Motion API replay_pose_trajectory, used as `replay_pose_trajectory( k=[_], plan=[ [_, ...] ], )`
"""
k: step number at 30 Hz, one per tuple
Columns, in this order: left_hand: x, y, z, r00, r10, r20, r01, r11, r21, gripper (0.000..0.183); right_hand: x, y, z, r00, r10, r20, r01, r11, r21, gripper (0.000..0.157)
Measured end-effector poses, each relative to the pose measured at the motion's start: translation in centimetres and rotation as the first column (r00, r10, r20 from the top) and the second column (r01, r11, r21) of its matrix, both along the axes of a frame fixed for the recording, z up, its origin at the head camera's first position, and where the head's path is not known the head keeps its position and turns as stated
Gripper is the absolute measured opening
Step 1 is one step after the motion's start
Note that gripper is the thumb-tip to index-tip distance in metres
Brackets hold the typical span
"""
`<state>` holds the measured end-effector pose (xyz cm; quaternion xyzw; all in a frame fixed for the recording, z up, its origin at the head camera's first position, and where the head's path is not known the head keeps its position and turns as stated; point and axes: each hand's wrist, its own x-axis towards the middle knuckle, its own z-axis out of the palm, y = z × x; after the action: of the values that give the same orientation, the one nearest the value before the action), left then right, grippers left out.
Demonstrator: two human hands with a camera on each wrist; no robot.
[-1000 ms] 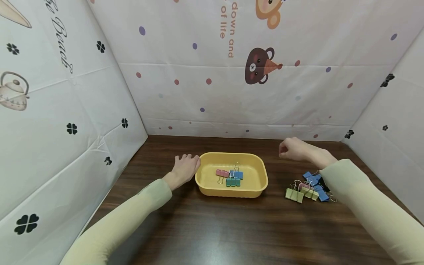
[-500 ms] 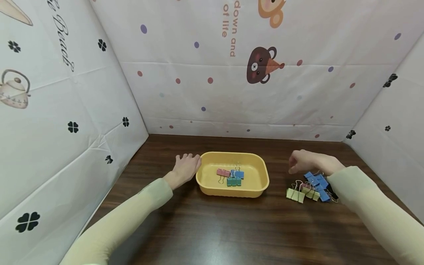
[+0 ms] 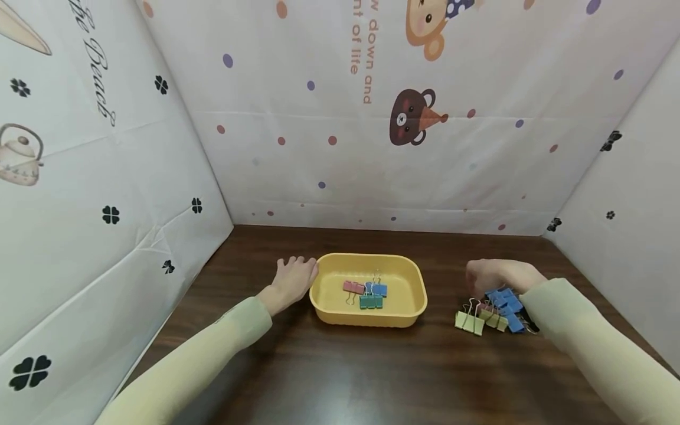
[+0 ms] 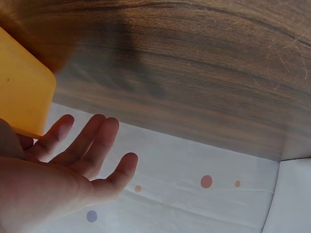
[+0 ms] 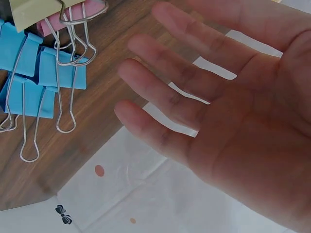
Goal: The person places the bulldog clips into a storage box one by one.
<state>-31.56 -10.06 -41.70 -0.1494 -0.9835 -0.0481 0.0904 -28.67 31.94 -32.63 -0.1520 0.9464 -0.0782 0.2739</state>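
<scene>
At the left end of a yellow tray [image 3: 329, 317], my left hand [image 3: 290, 283] touches the rim, its fingers loosely bent in the left wrist view. Inside the tray lie a pink binder clip [image 3: 353, 287], a blue binder clip [image 3: 379, 290] and a green binder clip [image 3: 371, 302]. My right hand [image 3: 496, 275] hovers at the far side of a binder clip pile, fingers extended and holding nothing in the right wrist view. The pile has light green clips [image 3: 470, 323], blue clips [image 5: 24, 94] and a pink clip [image 5: 82, 10]. The right sleeve partly covers something black there.
A dark wooden table [image 3: 297, 378] bears everything. White printed sheets stand as a back wall [image 3: 297, 177], a left wall [image 3: 79, 236] and a right wall [image 3: 637, 236] around it.
My right hand has come down and slightly right, from above the table to the far side of the clip pile. The left hand stays on the tray's rim.
</scene>
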Motion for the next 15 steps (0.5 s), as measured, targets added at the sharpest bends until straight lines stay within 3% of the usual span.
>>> replay_pose_trajectory(
  k=[7,15],
  plan=[
    [0.4,-0.1,-0.7,1.0,-0.013,-0.007,0.013,1.0,0.008,0.035,0.6,0.1,-1.1,1.0,0.008,0.005,-0.008,1.0,-0.007,0.013],
    [0.1,-0.2,-0.3,1.0,-0.004,-0.012,0.004,1.0,0.011,0.036,0.1,0.3,-1.0,0.999,0.031,-0.016,-0.031,0.999,0.018,0.01]
  ],
)
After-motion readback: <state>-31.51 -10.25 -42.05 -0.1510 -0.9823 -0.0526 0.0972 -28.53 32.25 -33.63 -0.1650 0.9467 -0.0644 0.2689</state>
